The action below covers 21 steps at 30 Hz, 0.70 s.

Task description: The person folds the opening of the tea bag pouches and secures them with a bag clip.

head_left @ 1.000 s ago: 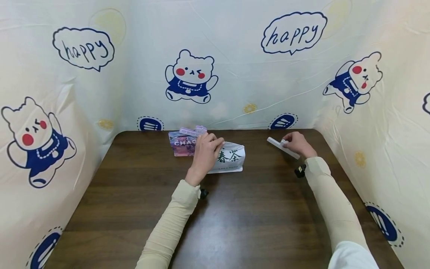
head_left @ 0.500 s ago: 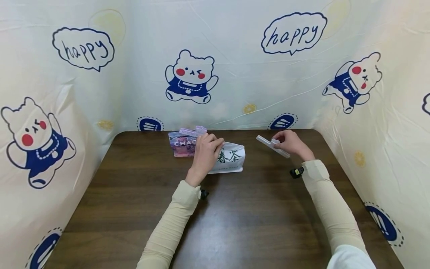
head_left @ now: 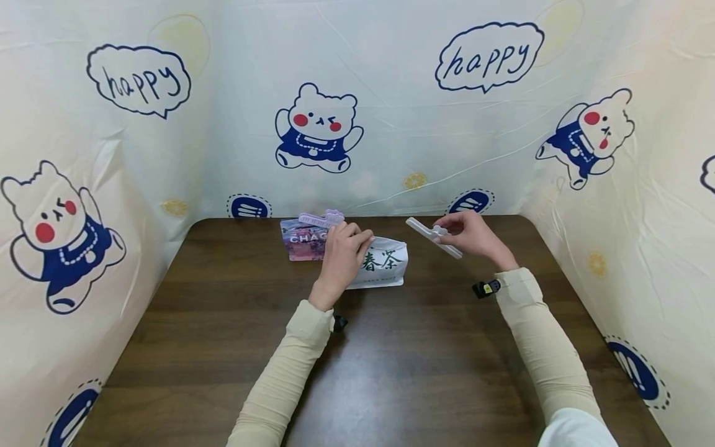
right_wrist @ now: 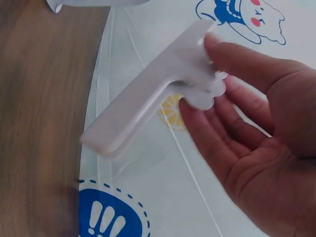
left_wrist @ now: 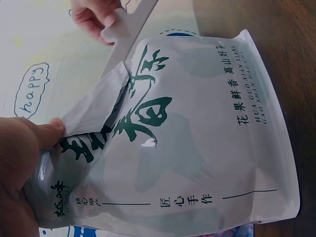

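Observation:
A white tea bag (head_left: 384,268) with green characters stands near the back of the table. My left hand (head_left: 342,261) pinches its top edge, which is folded over in the left wrist view, where the folded flap (left_wrist: 96,106) shows. To the right of the bag, my right hand (head_left: 472,234) holds a white sealing clip (right_wrist: 143,94) by its scalloped grip, between thumb and fingers. The clip's long bar slants toward the bag without touching it. Behind the left hand is a purple and pink pouch (head_left: 301,245) lettered "CHAG", partly hidden, with a lilac sealing clip (head_left: 321,218) on its top.
A dark wooden table (head_left: 391,360) carries everything. Pale printed cloth (head_left: 357,93) hangs along its back edge and both sides. A small black camera (head_left: 485,289) sits at the right wrist, and another black camera (head_left: 339,323) at the left.
My right hand has moved left with the white clip, closer to the tea bag. The left hand and the bag have stayed where they were.

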Tool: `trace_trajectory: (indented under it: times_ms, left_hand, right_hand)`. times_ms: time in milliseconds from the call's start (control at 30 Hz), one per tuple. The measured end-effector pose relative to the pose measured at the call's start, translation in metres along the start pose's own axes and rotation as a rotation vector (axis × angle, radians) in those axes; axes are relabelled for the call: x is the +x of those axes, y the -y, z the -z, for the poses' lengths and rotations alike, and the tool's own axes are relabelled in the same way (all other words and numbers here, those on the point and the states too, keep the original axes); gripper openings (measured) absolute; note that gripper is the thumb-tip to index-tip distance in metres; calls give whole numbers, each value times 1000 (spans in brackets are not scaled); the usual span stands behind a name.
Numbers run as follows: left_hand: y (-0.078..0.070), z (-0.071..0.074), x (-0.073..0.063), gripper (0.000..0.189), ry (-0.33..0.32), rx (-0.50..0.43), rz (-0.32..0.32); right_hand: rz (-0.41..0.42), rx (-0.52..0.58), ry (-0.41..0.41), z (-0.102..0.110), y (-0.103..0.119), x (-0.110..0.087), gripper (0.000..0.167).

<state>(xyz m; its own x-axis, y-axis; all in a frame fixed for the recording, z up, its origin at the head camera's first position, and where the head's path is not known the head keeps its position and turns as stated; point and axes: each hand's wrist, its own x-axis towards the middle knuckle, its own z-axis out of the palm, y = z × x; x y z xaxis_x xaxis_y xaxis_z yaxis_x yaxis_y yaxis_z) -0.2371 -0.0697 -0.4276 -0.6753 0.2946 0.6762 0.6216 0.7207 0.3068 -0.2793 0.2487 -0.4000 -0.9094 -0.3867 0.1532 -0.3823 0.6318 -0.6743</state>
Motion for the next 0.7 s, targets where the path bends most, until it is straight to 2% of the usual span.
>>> trace_trajectory:
  times_ms: [333, 600, 700]
  left_hand:
    - [1, -2, -1, 15, -8, 12, -7]
    - [3, -4, 0, 13, -28, 4, -13]
    - [3, -4, 0, 12, -35, 8, -18]
  right_hand:
    - [92, 223, -8, -14, 1, -3, 35]
    - [125, 320, -10, -28, 2, 1, 34]
    - [141, 329, -3, -29, 11, -1, 32]
